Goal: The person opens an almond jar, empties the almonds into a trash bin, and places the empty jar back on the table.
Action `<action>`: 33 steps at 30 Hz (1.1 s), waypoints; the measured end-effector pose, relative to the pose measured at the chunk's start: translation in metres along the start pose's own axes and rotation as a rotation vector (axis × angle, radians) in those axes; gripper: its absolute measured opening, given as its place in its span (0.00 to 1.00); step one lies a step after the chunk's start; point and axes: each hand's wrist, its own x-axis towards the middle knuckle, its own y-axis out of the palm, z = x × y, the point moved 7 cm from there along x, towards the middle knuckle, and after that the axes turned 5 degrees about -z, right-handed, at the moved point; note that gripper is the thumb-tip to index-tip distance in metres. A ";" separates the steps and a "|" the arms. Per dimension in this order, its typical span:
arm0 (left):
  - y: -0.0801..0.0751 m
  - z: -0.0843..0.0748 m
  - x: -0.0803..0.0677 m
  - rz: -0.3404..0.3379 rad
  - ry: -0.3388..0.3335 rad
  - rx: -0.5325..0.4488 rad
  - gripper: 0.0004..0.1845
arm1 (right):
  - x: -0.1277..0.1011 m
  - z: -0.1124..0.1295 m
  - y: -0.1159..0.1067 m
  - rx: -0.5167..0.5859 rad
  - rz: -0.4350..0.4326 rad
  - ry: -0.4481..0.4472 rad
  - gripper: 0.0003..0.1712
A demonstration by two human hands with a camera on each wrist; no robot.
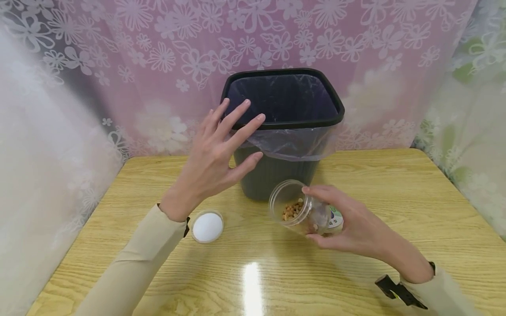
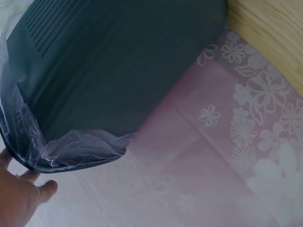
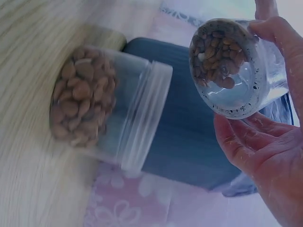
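My right hand [image 1: 352,224] grips a clear jar [image 1: 285,193], tilted with its mouth toward the left, in front of the trash bin. Small brown nut-like pieces [image 1: 292,210] lie inside it; its bottom faces the camera in the right wrist view. Under the hand, partly hidden in the head view, a second clear jar [image 3: 90,104] full of brown pieces stands on the table. My left hand [image 1: 215,153] is spread at the front left rim of the dark bin [image 1: 272,171], fingers straight and holding nothing. In the left wrist view its fingers overlap the bin's lined rim [image 2: 71,165].
A round white disc with a pale rim [image 1: 207,227] lies on the wooden table [image 1: 158,263], below my left hand. The bin stands toward the table's back edge, a clear plastic liner [image 1: 296,142] folded over its rim. Flowered curtains [image 1: 178,57] hang behind and at both sides.
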 end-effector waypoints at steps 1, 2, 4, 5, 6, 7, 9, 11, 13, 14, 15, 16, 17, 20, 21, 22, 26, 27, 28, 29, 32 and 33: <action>0.000 0.000 0.001 -0.007 -0.003 -0.001 0.32 | -0.001 -0.001 -0.003 0.004 -0.013 0.004 0.44; 0.000 0.001 0.002 -0.013 -0.009 -0.001 0.32 | -0.002 -0.001 -0.006 0.006 -0.027 0.005 0.44; 0.000 0.002 0.003 -0.021 -0.020 0.001 0.32 | -0.004 -0.002 -0.012 0.009 -0.059 -0.002 0.44; 0.000 0.002 0.004 -0.023 -0.022 0.000 0.32 | -0.005 -0.002 -0.015 0.006 -0.074 -0.011 0.44; 0.000 0.002 0.004 -0.024 -0.023 -0.003 0.32 | -0.006 -0.003 -0.018 0.009 -0.088 -0.015 0.45; 0.001 0.002 0.005 -0.021 -0.020 -0.008 0.32 | -0.007 -0.004 -0.021 0.009 -0.106 -0.026 0.45; 0.002 0.001 0.006 -0.012 -0.013 -0.013 0.32 | -0.009 -0.006 -0.026 0.009 -0.145 -0.052 0.45; 0.004 0.000 0.006 -0.004 -0.006 -0.020 0.33 | -0.010 -0.009 -0.032 0.006 -0.183 -0.070 0.46; 0.006 -0.001 0.005 0.004 -0.001 -0.021 0.33 | -0.012 -0.012 -0.038 0.001 -0.217 -0.078 0.46; 0.007 -0.001 0.005 0.006 0.000 -0.019 0.33 | -0.013 -0.013 -0.041 -0.004 -0.229 -0.075 0.47; 0.007 -0.001 0.005 0.006 0.000 -0.019 0.33 | -0.015 -0.015 -0.044 -0.009 -0.239 -0.068 0.47; 0.008 -0.001 0.005 0.007 -0.001 -0.019 0.33 | -0.016 -0.016 -0.047 -0.016 -0.248 -0.058 0.48; 0.008 -0.002 0.005 0.006 0.000 -0.016 0.33 | -0.017 -0.018 -0.051 -0.022 -0.254 -0.045 0.48; 0.009 -0.002 0.006 0.005 0.000 -0.017 0.33 | -0.021 -0.022 -0.061 -0.043 -0.263 -0.008 0.50; 0.010 -0.002 0.007 0.006 0.000 -0.015 0.33 | -0.023 -0.023 -0.065 -0.046 -0.264 0.003 0.51; 0.010 -0.003 0.007 0.011 0.000 -0.010 0.33 | -0.024 -0.025 -0.068 -0.051 -0.266 0.012 0.51; 0.012 -0.003 0.006 0.027 -0.001 0.015 0.33 | -0.028 -0.030 -0.078 -0.072 -0.271 0.027 0.53; 0.012 -0.004 0.006 0.030 -0.001 0.023 0.33 | -0.029 -0.032 -0.080 -0.082 -0.275 0.030 0.53; 0.013 -0.004 0.006 0.034 0.001 0.031 0.33 | -0.030 -0.033 -0.083 -0.096 -0.281 0.029 0.53; 0.013 -0.004 0.006 0.037 0.004 0.039 0.33 | -0.031 -0.034 -0.086 -0.108 -0.284 0.031 0.54; 0.013 -0.005 0.007 0.046 0.014 0.060 0.33 | -0.032 -0.038 -0.093 -0.135 -0.303 0.030 0.55; 0.014 -0.005 0.007 0.048 0.015 0.064 0.33 | -0.031 -0.040 -0.096 -0.148 -0.306 0.032 0.56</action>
